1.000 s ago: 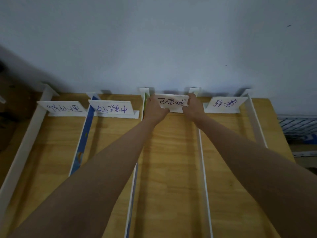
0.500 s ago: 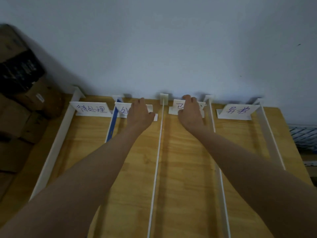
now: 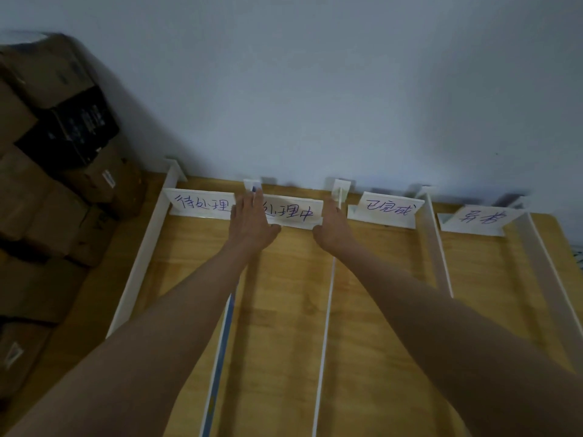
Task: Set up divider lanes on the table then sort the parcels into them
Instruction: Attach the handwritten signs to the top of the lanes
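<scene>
A wooden table [image 3: 284,326] carries several white divider strips running front to back, among them the left edge strip [image 3: 142,263], a blue-faced one [image 3: 224,342] and a thin one [image 3: 326,310]. Four folded white label cards with handwriting stand at the far end. My left hand [image 3: 252,222] lies with straight fingers on the left end of the second label card [image 3: 293,212], thumb at its front foot. My right hand [image 3: 331,228] touches that card's right end the same way. No parcels lie in the lanes.
Stacked cardboard boxes [image 3: 63,146] stand left of the table. The first label [image 3: 202,205], third label [image 3: 388,209] and fourth label [image 3: 479,219] stand in their lanes. Two more dividers [image 3: 438,247] [image 3: 542,263] run on the right. A wall [image 3: 315,89] closes the far edge.
Both hands left the third label card and moved left to the second one. The view swung left, bringing the cardboard boxes into sight.
</scene>
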The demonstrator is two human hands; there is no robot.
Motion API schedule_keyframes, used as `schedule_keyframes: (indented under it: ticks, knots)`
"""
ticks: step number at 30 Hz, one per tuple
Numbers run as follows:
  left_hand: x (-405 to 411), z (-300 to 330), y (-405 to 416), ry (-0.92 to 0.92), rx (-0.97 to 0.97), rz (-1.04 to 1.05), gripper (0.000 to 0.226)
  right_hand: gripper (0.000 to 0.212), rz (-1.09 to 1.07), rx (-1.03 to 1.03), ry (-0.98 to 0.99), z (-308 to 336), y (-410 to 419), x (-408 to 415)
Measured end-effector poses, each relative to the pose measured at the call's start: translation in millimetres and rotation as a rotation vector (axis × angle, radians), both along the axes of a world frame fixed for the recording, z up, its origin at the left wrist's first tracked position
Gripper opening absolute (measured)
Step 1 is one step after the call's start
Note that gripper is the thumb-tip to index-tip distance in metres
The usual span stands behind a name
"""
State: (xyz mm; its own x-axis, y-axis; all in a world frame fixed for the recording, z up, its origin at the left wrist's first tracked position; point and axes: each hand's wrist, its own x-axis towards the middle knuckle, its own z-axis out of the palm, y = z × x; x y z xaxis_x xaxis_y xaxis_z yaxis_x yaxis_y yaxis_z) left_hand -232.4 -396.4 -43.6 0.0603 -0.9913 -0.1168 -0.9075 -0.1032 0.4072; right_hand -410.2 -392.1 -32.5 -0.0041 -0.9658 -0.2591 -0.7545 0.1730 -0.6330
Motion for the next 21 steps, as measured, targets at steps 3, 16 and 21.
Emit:
schedule_keyframes:
  ticks: [3,16,21]
  knots:
    - [1,-1,-3,0.029,-0.013,-0.009,0.099,0.058,-0.023,0.025,-0.044,-2,-5,3]
    - [-7,13,20,0.010,0.032,-0.068,0.091,0.063,0.048,-0.006,-0.010,15,13,-20]
    - [-13,46,84,0.011,0.029,-0.049,0.078,0.051,0.026,-0.010,0.053,35,61,-28]
